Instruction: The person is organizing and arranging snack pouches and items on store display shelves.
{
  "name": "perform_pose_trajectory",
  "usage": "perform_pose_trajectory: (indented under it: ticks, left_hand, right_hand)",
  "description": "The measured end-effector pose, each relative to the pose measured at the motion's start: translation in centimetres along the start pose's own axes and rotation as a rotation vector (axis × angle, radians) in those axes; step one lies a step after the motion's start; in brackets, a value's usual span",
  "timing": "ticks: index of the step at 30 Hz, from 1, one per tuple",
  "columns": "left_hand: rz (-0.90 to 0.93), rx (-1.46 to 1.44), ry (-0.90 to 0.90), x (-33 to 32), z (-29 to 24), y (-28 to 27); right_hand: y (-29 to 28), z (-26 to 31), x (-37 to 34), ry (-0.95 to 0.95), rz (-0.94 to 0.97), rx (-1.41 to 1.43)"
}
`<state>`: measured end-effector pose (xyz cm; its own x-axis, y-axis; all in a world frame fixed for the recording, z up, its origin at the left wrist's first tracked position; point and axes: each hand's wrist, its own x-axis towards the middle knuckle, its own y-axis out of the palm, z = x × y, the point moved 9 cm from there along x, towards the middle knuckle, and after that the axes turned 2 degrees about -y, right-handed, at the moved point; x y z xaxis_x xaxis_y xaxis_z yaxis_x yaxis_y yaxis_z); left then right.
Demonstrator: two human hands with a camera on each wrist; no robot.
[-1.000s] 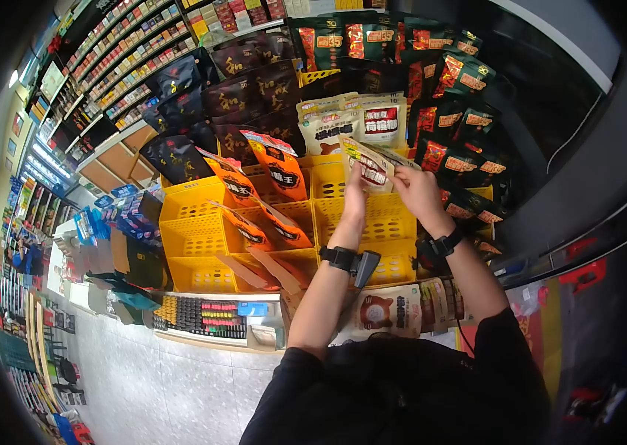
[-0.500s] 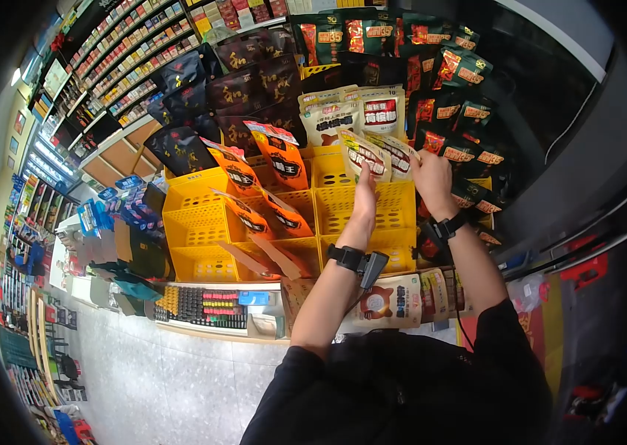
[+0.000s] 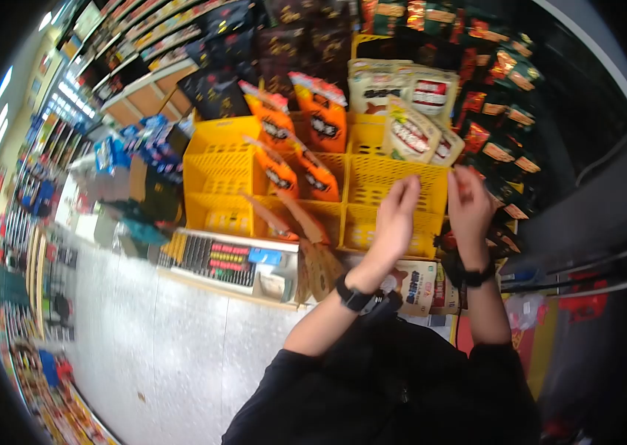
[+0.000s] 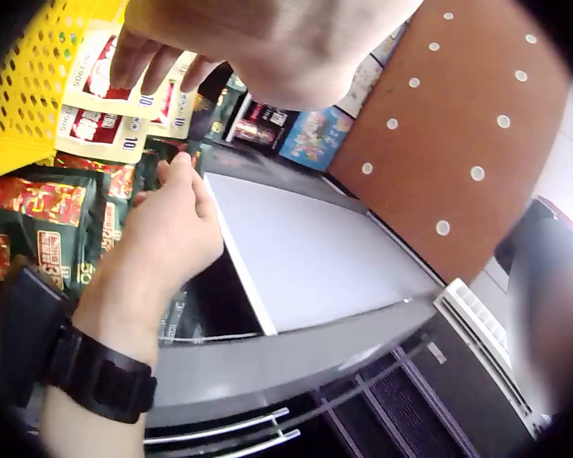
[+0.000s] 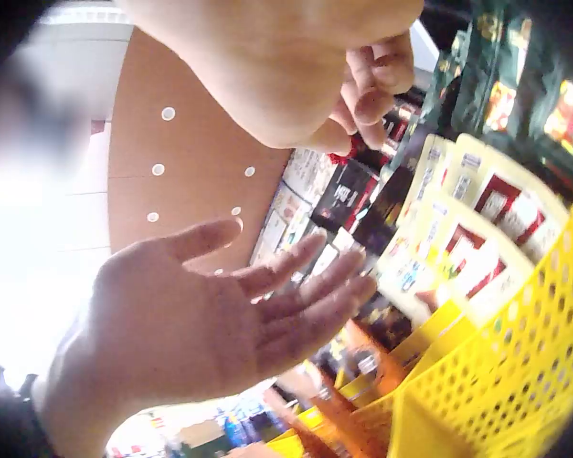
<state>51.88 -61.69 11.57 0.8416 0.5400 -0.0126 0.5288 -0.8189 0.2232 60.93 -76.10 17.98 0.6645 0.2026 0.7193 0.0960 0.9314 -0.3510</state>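
Fingers of left hand extended, right hand loosely bent, both empty; front cream packet seen at 12 o'clock, left nearer.

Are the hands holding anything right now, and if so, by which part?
Nothing is held: the left hand and right hand are both empty, apart from the cream pouches.

Bright yellow on the basket, patterned with rows of holes! Cream pouches by its far right corner, and they're flashing deep-red panels. Vivid orange on the pouches in its middle, with black print. Dark green packs off the right edge, splashed red and gold. And the left wrist view shows a reddish-brown panel, dotted white!
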Motion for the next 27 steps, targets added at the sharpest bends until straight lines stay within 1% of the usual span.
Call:
perform_pose_trajectory:
  ticks: [1,2,3,4,5,6,7,9,10,11,12,13,15,16,17,18,19,20,21,22,23,24,26,27]
  left_hand:
    - [-0.004,0.038,0.031,-2.2,-1.2,-0.8]
    - [-0.079,0.104,0.093,-4.0,-2.5,-2.5]
    - [-0.135,0.236,0.162,-5.5,-3.4,-4.2]
    - [-0.192,0.197,0.110,-6.7,-2.6,-6.2]
    - [-0.242,0.158,0.062,-7.7,-1.8,-8.1]
    - [-0.304,0.129,0.049,-8.9,-1.8,-10.0]
    - [-0.363,0.103,0.037,-10.0,-1.7,-11.7]
    - [-0.476,0.021,0.047,-12.1,-0.9,-14.8]
    - [-0.494,0.025,0.020,-12.8,-0.6,-15.7]
    - [-0.492,0.028,0.012,-13.3,-0.3,-16.3]
    - [-0.498,0.029,-0.045,-13.8,0.8,-17.0]
    - [-0.508,0.027,-0.099,-14.2,1.9,-17.6]
    - [-0.515,0.043,-0.093,-14.7,2.7,-18.0]
    - [-0.491,0.033,-0.122,-14.8,3.1,-17.7]
    - [-0.468,0.023,-0.150,-14.9,3.3,-17.3]
    - [-0.432,0.036,-0.174,-14.9,3.1,-16.7]
    - [-0.442,0.031,-0.170,-15.3,3.3,-16.7]
    - [-0.380,0.099,-0.238,-15.1,4.0,-16.1]
    - [-0.314,0.169,-0.296,-14.7,4.6,-15.5]
    - [-0.259,0.278,-0.321,-14.5,5.2,-15.1]
    - [-0.265,0.370,-0.268,-14.2,5.2,-14.9]
    - [-0.220,0.425,-0.280,-14.1,5.4,-14.4]
    - [-0.103,0.493,-0.312,-13.6,4.3,-12.4]
    - [-0.085,0.491,-0.303,-13.2,4.3,-11.8]
  right_hand:
    - [0.7,1.5,-2.1,-0.002,0.101,0.010]
    - [2.1,3.1,-4.1,0.056,0.244,0.164]
    - [4.0,3.2,-6.8,0.091,0.325,0.301]
    - [6.1,3.8,-9.3,0.170,0.517,0.331]
    - [8.7,4.8,-11.4,0.104,0.751,0.249]
    - [9.9,5.1,-13.7,0.203,0.905,0.236]
    - [11.2,6.1,-15.3,0.131,1.002,0.219]
    - [12.8,7.3,-17.8,0.179,1.163,0.195]
    - [13.3,7.5,-18.5,0.191,1.161,0.197]
    - [14.1,7.4,-19.6,0.169,1.197,0.118]
    - [14.5,7.3,-20.4,0.142,1.234,0.039]
    - [14.4,7.3,-20.6,0.140,1.241,0.040]
    - [13.7,6.8,-20.0,0.226,1.160,0.069]
    - [12.9,6.9,-19.0,0.218,1.120,-0.014]
    - [12.9,6.6,-19.3,0.207,1.135,-0.011]
    - [12.6,5.7,-19.5,0.213,1.123,-0.070]
    - [12.2,4.9,-19.5,0.218,1.104,-0.130]
    - [12.2,4.7,-19.4,0.183,1.143,-0.154]
    - [11.7,4.7,-19.1,0.122,1.062,-0.097]
    - [10.9,4.2,-18.6,0.144,1.009,-0.098]
    - [10.2,3.9,-17.7,0.169,0.955,-0.098]
    - [9.5,3.9,-16.5,0.158,0.940,-0.097]
    - [6.1,3.9,-13.5,0.275,0.848,-0.073]
    - [5.0,4.1,-12.4,0.278,0.832,-0.086]
